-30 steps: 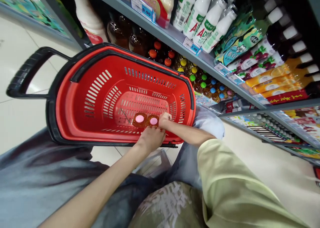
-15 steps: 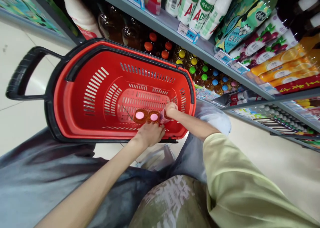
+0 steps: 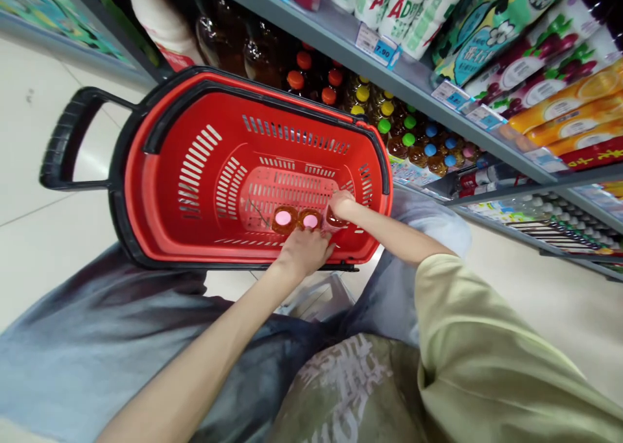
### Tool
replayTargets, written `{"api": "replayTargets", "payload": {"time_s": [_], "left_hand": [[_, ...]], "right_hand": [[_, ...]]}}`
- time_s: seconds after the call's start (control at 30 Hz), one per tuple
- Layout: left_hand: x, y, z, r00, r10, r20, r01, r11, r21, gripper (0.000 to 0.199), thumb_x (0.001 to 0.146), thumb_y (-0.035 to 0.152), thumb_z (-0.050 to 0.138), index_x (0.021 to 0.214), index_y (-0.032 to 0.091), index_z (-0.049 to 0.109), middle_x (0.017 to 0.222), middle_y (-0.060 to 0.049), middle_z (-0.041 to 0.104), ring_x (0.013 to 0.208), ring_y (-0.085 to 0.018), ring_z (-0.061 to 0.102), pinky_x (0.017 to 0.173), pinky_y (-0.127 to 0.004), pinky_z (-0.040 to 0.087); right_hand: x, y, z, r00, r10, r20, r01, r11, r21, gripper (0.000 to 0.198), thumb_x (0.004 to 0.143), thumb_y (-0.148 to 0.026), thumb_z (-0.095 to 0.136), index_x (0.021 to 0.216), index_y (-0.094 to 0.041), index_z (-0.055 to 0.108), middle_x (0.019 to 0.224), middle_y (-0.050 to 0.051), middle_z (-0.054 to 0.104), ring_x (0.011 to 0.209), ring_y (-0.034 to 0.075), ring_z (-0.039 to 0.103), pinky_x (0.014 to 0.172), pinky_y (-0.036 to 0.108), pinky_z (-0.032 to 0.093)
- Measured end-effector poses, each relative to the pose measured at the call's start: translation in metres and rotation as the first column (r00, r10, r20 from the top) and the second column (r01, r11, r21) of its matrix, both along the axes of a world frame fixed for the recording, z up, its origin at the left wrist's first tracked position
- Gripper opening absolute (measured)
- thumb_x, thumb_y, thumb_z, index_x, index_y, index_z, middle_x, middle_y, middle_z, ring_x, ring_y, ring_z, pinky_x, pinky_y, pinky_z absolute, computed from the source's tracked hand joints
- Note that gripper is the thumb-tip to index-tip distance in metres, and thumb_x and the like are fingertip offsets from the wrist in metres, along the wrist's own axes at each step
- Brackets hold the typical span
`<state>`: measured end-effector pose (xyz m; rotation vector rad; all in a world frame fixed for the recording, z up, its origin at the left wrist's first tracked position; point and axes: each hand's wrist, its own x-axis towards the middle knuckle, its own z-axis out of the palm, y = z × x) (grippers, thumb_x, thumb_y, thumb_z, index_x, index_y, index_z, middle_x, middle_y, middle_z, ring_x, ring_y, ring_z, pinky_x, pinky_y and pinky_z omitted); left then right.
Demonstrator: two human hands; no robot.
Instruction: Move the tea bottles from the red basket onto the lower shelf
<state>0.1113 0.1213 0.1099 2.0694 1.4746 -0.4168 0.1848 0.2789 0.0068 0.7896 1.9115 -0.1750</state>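
Note:
Inside a red shopping basket lie two amber drink bottles with pink caps, one bottle beside another bottle. My right hand reaches in and closes on a third bottle with reddish-brown liquid; its cap does not show. My left hand comes over the near wall, fingers bent against the same third bottle and close beside the pink-capped pair. Its fingertips are partly hidden. The bottles sit toward the near right end of the basket floor.
The basket's black handle sticks out to the left. Beyond the basket, a store shelf slants across, with capped bottles low down and white bottles above. My knees flank the basket over a pale tiled floor.
The view has shifted, so basket, hands and bottles appear slightly further right. Both hands stay at the third bottle, which shows a little more of its reddish-brown end.

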Motion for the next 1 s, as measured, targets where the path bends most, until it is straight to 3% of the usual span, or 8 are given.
{"api": "replayTargets", "payload": {"time_s": [0.13, 0.33, 0.5, 0.7, 0.77, 0.87, 0.93, 1.0], "left_hand": [[0.0, 0.001, 0.003, 0.999, 0.029, 0.018, -0.028, 0.999, -0.019, 0.05, 0.112, 0.033, 0.04, 0.147, 0.003, 0.058, 0.131, -0.026, 0.068, 0.13, -0.042, 0.061, 0.102, -0.05, 0.051], [-0.014, 0.002, 0.009, 0.997, 0.07, 0.046, -0.07, 0.998, 0.007, 0.054, 0.108, 0.025, 0.046, 0.158, 0.004, 0.047, 0.142, -0.028, 0.06, 0.132, -0.042, 0.058, 0.101, -0.05, 0.051], [-0.029, 0.008, 0.01, 0.98, 0.194, 0.038, -0.198, 0.964, 0.178, 0.099, 0.098, 0.034, 0.07, 0.171, 0.003, 0.01, 0.157, -0.031, 0.043, 0.138, -0.043, 0.05, 0.11, -0.052, 0.046], [-0.029, 0.017, -0.009, 0.958, 0.216, 0.19, -0.254, 0.944, 0.21, 0.128, 0.087, 0.053, 0.083, 0.171, 0.004, -0.001, 0.166, -0.029, 0.033, 0.148, -0.044, 0.039, 0.121, -0.055, 0.036], [-0.026, 0.02, -0.016, 0.918, 0.256, 0.302, -0.307, 0.942, 0.136, 0.134, 0.082, 0.051, 0.086, 0.171, 0.008, -0.004, 0.168, -0.027, 0.032, 0.151, -0.042, 0.039, 0.122, -0.053, 0.036], [-0.02, 0.022, -0.025, 0.773, 0.332, 0.541, -0.42, 0.906, 0.044, 0.139, 0.075, 0.051, 0.089, 0.172, 0.012, -0.003, 0.173, -0.022, 0.025, 0.156, -0.036, 0.035, 0.124, -0.047, 0.036], [-0.013, 0.021, -0.029, 0.672, 0.36, 0.648, -0.488, 0.873, 0.021, 0.135, 0.071, 0.052, 0.088, 0.172, 0.014, 0.006, 0.173, -0.018, 0.026, 0.156, -0.035, 0.034, 0.125, -0.046, 0.035], [-0.003, 0.016, -0.031, 0.591, 0.398, 0.701, -0.554, 0.833, -0.006, 0.123, 0.068, 0.048, 0.087, 0.168, 0.016, 0.023, 0.166, -0.016, 0.04, 0.15, -0.036, 0.042, 0.122, -0.046, 0.04]], "right_hand": [[0.006, -0.004, 0.033, 0.999, 0.033, 0.024, -0.035, 0.997, 0.073, 0.037, 0.087, -0.006, 0.078, 0.123, 0.002, 0.073, 0.124, 0.027, 0.068, 0.119, 0.039, 0.067, 0.096, 0.052, 0.062], [-0.001, -0.022, 0.099, 0.99, 0.139, -0.024, -0.133, 0.977, 0.168, 0.027, 0.095, -0.001, 0.065, 0.12, -0.001, 0.076, 0.116, 0.024, 0.072, 0.105, 0.034, 0.073, 0.088, 0.044, 0.064], [-0.002, -0.032, 0.156, 0.99, 0.139, 0.005, -0.138, 0.97, 0.201, 0.024, 0.095, -0.006, 0.07, 0.118, -0.004, 0.077, 0.114, 0.022, 0.073, 0.112, 0.036, 0.071, 0.091, 0.04, 0.062], [0.034, -0.014, 0.205, 0.96, 0.257, -0.113, -0.229, 0.949, 0.215, 0.019, 0.085, -0.008, 0.076, 0.104, -0.008, 0.078, 0.095, 0.021, 0.072, 0.1, 0.032, 0.073, 0.083, 0.03, 0.054], [0.052, 0.003, 0.216, 0.955, 0.253, -0.156, -0.223, 0.957, 0.184, 0.016, 0.083, -0.01, 0.077, 0.099, -0.011, 0.078, 0.086, 0.016, 0.072, 0.089, 0.026, 0.073, 0.072, 0.026, 0.049], [0.077, 0.029, 0.227, 0.95, 0.196, -0.242, -0.182, 0.98, 0.077, 0.016, 0.079, -0.013, 0.081, 0.093, -0.016, 0.074, 0.075, 0.004, 0.068, 0.074, 0.017, 0.067, 0.061, 0.022, 0.04], [0.088, 0.042, 0.227, 0.953, 0.139, -0.27, -0.141, 0.99, 0.013, 0.02, 0.075, -0.012, 0.084, 0.091, -0.017, 0.072, 0.071, -0.001, 0.066, 0.071, 0.014, 0.064, 0.059, 0.021, 0.038], [0.093, 0.049, 0.221, 0.954, 0.1, -0.282, -0.109, 0.994, -0.018, 0.025, 0.071, -0.009, 0.085, 0.091, -0.018, 0.073, 0.073, -0.003, 0.067, 0.072, 0.014, 0.064, 0.06, 0.019, 0.039]]}}
